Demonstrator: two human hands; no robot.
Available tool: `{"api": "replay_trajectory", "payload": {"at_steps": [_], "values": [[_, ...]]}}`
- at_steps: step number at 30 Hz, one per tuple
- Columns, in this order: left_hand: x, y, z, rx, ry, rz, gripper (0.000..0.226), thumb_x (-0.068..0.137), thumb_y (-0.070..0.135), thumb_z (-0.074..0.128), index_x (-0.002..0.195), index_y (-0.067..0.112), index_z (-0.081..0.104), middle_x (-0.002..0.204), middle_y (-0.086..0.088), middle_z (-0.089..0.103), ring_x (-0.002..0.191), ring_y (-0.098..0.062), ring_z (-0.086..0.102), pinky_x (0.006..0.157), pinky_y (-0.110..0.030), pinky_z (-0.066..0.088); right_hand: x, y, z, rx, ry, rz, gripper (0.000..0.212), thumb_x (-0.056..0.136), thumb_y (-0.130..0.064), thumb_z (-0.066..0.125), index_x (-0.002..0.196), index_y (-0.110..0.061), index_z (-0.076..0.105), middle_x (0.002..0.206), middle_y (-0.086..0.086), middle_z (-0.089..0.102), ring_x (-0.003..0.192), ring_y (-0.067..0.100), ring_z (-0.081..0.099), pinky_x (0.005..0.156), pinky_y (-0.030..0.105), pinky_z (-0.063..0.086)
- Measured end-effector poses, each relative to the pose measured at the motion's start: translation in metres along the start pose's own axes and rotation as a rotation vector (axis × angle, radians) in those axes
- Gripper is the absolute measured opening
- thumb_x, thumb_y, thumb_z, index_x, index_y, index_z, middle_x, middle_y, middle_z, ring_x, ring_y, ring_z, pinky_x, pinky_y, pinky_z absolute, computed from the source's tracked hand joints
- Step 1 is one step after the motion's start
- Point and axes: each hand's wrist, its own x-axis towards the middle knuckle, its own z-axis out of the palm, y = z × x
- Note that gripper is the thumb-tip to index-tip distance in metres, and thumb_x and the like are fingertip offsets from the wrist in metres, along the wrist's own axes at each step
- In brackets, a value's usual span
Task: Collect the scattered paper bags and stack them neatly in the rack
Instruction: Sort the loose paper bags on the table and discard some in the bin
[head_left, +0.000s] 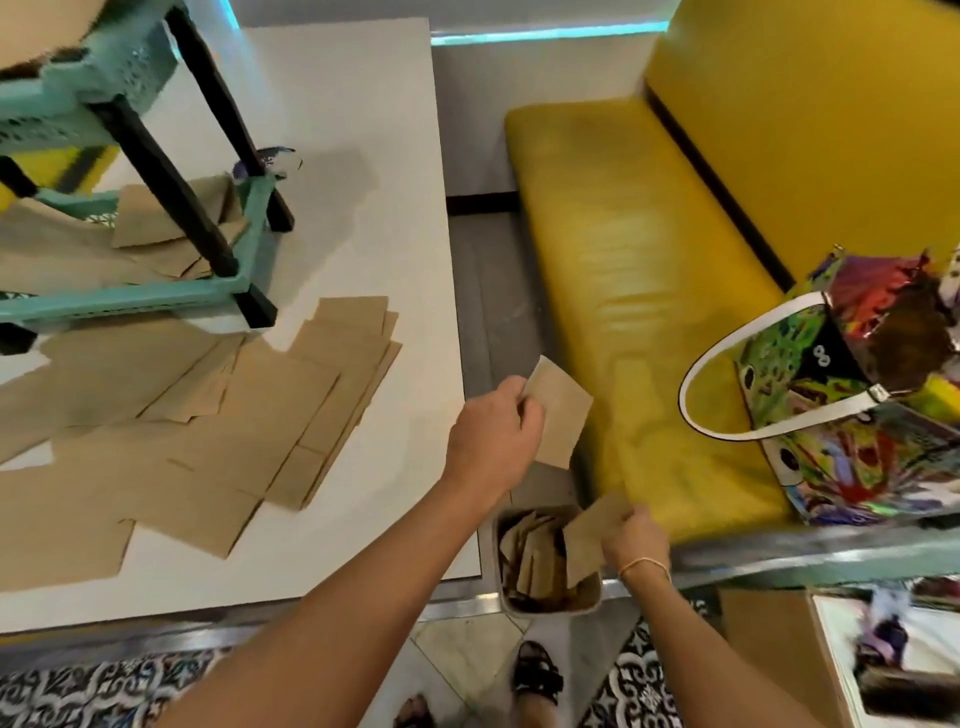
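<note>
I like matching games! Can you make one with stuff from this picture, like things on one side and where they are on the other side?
Things:
1. colourful tote bag
2. teal rack
3. small bin
4. loose paper bag

Places:
A. on the floor, between the table and the bench
B. pinched in the left hand
C. on the yellow bench
D. standing on the white table

Pairs: 1-C, 2-D, 3-A, 4-B
</note>
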Motion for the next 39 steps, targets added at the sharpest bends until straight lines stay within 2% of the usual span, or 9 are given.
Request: {"api": "replay_trajectory", "payload": {"at_steps": [7,13,18,22,27,29,31,35,39], "values": [[0.002,0.001,0.021,0.095,-0.084,-0.038,0.020,0.099,0.030,0.039,0.105,0.017,0.054,0.097,-0.002,0.061,0.084,-0.014,0.057,0.060,-0.018,0.039,0.010,-0.004,-0.002,0.055,-0.198,-0.172,0.046,0.088,-0.023,0.062,0.129,-0.012,0.045,0.127,0.012,0.057,0.113,0.030,0.055,0.096,0.036,0.045],[0.008,0.002,0.035,0.214,-0.167,-0.109,0.020,0.100,0.025,0.036,0.104,0.014,0.052,0.096,-0.009,0.063,0.084,-0.022,0.057,0.065,-0.030,0.043,0.022,-0.030,-0.034,0.700,-0.460,-0.016,0.077,0.079,-0.006,0.070,0.142,-0.019,0.029,0.129,0.008,0.047,0.113,0.027,0.053,0.085,0.041,0.049],[0.012,0.004,0.040,0.185,-0.261,-0.154,0.017,0.101,0.024,0.036,0.102,0.016,0.051,0.089,-0.002,0.054,0.079,-0.016,0.051,0.064,-0.028,0.040,0.026,-0.021,-0.046,0.799,-0.606,-0.001,0.050,0.083,-0.005,0.065,0.128,-0.011,0.044,0.096,0.005,0.062,0.089,0.022,0.058,0.085,0.040,0.044],[0.013,0.003,0.044,0.138,-0.348,-0.222,0.019,0.100,0.024,0.040,0.117,0.019,0.047,0.113,-0.006,0.058,0.093,-0.019,0.055,0.074,-0.029,0.045,0.031,-0.006,-0.041,0.870,-0.545,0.046,0.038,0.085,0.002,0.061,0.120,-0.010,0.050,0.096,0.008,0.062,0.081,0.021,0.059,0.060,0.033,0.051],[0.016,-0.001,0.043,0.246,-0.355,-0.246,0.053,0.096,0.028,0.050,0.143,0.014,0.029,0.143,-0.010,0.037,0.127,-0.026,0.042,0.101,-0.035,0.039,0.044,0.018,-0.023,0.538,-0.332,0.207,0.028,0.088,0.004,0.051,0.113,-0.007,0.054,0.096,0.021,0.062,0.076,0.034,0.061,0.066,0.048,0.056],[0.015,-0.001,0.041,0.217,-0.329,-0.216,0.052,0.096,0.027,0.050,0.143,0.015,0.031,0.145,-0.008,0.037,0.128,-0.023,0.041,0.102,-0.032,0.038,0.040,0.018,-0.020,0.239,-0.338,0.159,0.028,0.090,-0.004,0.054,0.117,-0.006,0.055,0.096,0.018,0.064,0.086,0.033,0.064,0.080,0.041,0.054],[0.012,-0.001,0.037,0.186,-0.289,-0.182,0.048,0.096,0.026,0.050,0.141,0.017,0.035,0.143,-0.004,0.039,0.125,-0.019,0.045,0.098,-0.028,0.039,0.028,0.011,-0.025,-0.112,-0.329,0.093,0.022,0.090,-0.023,0.059,0.109,-0.012,0.060,0.120,0.006,0.060,0.112,0.022,0.057,0.091,0.027,0.047],[0.008,-0.003,0.025,0.127,-0.195,-0.133,0.045,0.096,0.025,0.051,0.139,0.022,0.038,0.143,0.001,0.039,0.119,-0.012,0.048,0.096,-0.023,0.039,0.021,0.011,-0.010,-0.501,-0.391,-0.145,0.028,0.093,-0.024,0.050,0.116,-0.014,0.063,0.124,0.004,0.060,0.115,0.018,0.055,0.092,0.024,0.046],[0.005,-0.009,0.004,0.062,-0.095,-0.114,0.044,0.095,0.027,0.051,0.138,0.025,0.039,0.142,0.003,0.040,0.126,-0.014,0.045,0.103,-0.028,0.040,0.019,0.002,0.005,-0.313,-0.431,-0.078,0.044,0.094,-0.035,0.051,0.128,-0.008,0.050,0.121,0.011,0.059,0.104,0.023,0.058,0.088,0.029,0.049]]}}
